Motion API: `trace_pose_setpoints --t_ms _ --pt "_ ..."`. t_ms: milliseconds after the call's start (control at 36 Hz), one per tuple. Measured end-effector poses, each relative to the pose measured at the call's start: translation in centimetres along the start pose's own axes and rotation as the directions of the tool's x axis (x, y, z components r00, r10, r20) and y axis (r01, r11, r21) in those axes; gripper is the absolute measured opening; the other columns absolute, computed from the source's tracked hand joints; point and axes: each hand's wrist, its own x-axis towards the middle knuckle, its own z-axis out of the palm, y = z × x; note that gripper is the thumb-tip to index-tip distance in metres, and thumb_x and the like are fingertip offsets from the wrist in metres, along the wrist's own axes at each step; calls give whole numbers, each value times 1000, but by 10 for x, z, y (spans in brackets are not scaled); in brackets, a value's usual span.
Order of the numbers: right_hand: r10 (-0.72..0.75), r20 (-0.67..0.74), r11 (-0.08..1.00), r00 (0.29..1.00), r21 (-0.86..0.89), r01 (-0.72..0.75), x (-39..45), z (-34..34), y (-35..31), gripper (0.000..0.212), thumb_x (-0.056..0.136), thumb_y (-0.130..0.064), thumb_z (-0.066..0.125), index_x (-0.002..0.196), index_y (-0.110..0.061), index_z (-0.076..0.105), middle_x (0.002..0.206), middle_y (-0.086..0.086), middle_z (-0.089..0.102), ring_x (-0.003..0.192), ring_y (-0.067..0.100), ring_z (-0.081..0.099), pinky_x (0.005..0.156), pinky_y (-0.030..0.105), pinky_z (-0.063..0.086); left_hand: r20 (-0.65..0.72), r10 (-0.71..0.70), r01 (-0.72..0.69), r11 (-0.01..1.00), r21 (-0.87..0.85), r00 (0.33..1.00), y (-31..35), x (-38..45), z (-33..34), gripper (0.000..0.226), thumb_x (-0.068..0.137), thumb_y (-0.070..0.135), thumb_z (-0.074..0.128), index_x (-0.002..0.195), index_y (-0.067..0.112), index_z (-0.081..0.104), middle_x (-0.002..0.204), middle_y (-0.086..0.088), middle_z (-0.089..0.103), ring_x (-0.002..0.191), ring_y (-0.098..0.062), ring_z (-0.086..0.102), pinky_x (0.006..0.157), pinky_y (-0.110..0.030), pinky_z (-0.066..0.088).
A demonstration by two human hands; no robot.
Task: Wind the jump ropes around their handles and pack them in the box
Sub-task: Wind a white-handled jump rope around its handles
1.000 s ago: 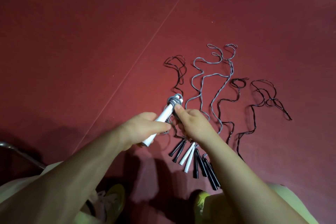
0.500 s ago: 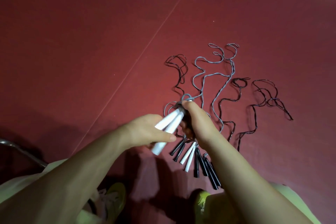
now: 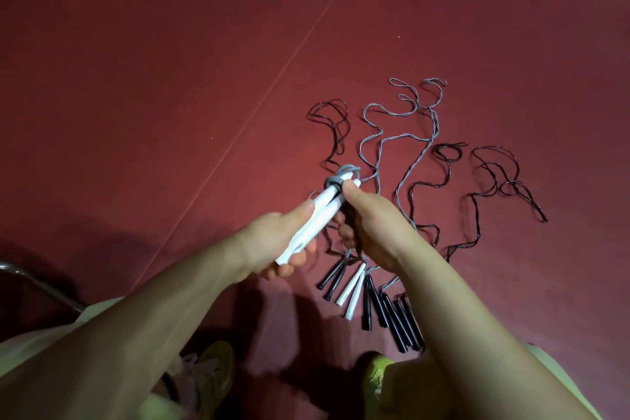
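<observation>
Head view: left hand [image 3: 279,242] grips the near end of 2 white handles [image 3: 317,218], fingers curled round them, handles tilted up and far-right. Grey rope [image 3: 335,181] is coiled in a tight band round the far end of the handles, a small loop sticking out past the tips. Right hand [image 3: 371,225] pinches the handles just below the coil, thumb [image 3: 353,193] on top, fingers curled under. All held in the air above the red floor [image 3: 170,78]. On the floor beyond: loose ropes, 1 grey [image 3: 405,133] and several black [image 3: 494,177], wavy, handles [image 3: 378,303] bunched near the person's shoes [image 3: 218,372]. Metal bar [image 3: 30,280] at left edge.

Versus 0.5 s ago: coil now sits tight round both handles, was a loose loop. Right thumb moved onto the handle tips. Handles raised slightly. Floor ropes unchanged.
</observation>
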Motion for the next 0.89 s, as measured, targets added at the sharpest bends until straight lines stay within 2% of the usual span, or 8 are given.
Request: trace_pose_setpoints --t_ms 83,167,361,583,667,750,833,889 --pt "55 -22 998 998 9 -54 -2 0 -2 41 102 -43 39 75 -14 49 67 4 41 49 14 29 53 30 17 -118 41 -18 982 190 992 -5 7 -2 56 97 55 32 73 11 57 50 2 49 41 -15 41 44 -22 32" --pt "73 -33 997 997 -8 -73 -5 2 -2 38 103 -39 39 78 -12 50 65 2 46 43 11 30 44 23 22 -231 126 -29 923 384 965 -6 10 -3 55 97 53 35 74 11 60 56 -2 53 53 -22 49 61 -30 40" --pt "95 -107 982 990 -154 -111 -4 2 1 42 101 -43 43 81 -10 58 65 8 55 42 15 45 46 23 33 -340 191 152 628 763 921 -7 8 -8 53 93 66 29 80 18 48 85 -1 54 89 -29 55 68 -33 35" --pt "164 -132 980 978 -89 -176 -3 9 4 51 89 -62 48 76 -14 56 60 5 50 47 18 44 47 25 27 -328 384 124 468 875 863 -6 4 -7 47 88 67 40 106 25 49 109 -1 58 108 -26 55 80 -33 40" --pt "93 -160 990 983 -90 -108 -4 11 1 43 95 -49 47 74 -13 56 52 1 48 44 17 40 47 26 27 -331 378 92 528 844 864 -3 0 -7 44 86 64 48 101 23 49 104 -2 57 102 -27 55 74 -33 37" --pt "36 -173 996 984 -74 -50 -5 12 -2 38 98 -38 46 69 -14 51 50 -1 44 39 13 37 45 23 24 -302 258 42 694 719 918 1 0 -10 44 81 58 62 95 18 53 88 0 58 83 -24 55 65 -33 36" --pt "-2 -185 1000 983 -29 -4 -4 13 -2 35 94 -35 46 67 -15 42 54 4 35 43 15 29 47 27 19 -142 101 -46 936 348 985 2 1 -9 44 75 58 67 88 17 58 75 0 61 65 -16 58 67 -33 48" --pt "-35 -190 999 981 -25 30 -3 15 -1 31 83 -42 45 70 -14 43 55 7 34 47 17 28 50 31 18 13 -32 31 997 71 999 5 -3 -5 49 77 65 59 94 18 61 78 -4 70 69 -22 67 73 -39 55"
